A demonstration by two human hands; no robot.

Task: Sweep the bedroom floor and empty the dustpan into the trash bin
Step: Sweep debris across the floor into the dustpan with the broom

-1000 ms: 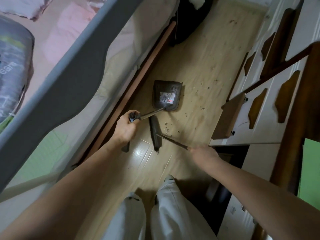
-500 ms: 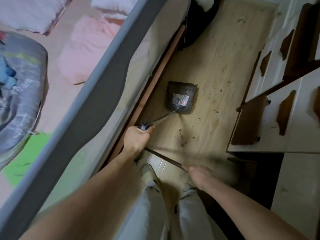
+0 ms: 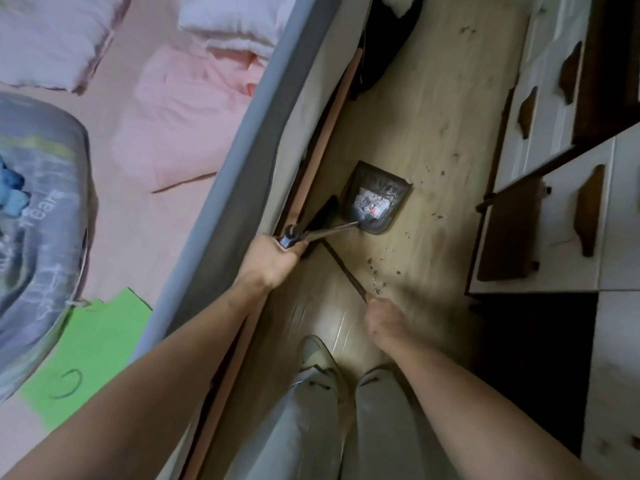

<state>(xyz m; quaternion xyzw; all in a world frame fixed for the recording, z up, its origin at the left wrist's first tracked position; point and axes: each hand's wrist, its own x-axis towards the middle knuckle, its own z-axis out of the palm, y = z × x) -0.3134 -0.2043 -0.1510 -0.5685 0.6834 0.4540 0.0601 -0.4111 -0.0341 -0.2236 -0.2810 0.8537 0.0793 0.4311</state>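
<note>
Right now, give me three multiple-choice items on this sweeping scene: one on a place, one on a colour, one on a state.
1. Where do the loose dark crumbs lie?
A. on the pink bedsheet
B. on the pale wooden floor, between the dark long-handled dustpan and the right hand
C. inside a drawer

2. What colour is the flat sheet on the bed beside the left arm?
A. green
B. red
C. black

3. What is the state of the dustpan?
A. hanging on a wall
B. lifted and tipped over a bin
C. resting on the floor, debris in its tray

Answers: 1 B, the specks sit on bare boards ahead of the right hand; 2 A, it is bright green; 3 C, the left hand holds its handle while the tray rests flat on the boards.
</note>
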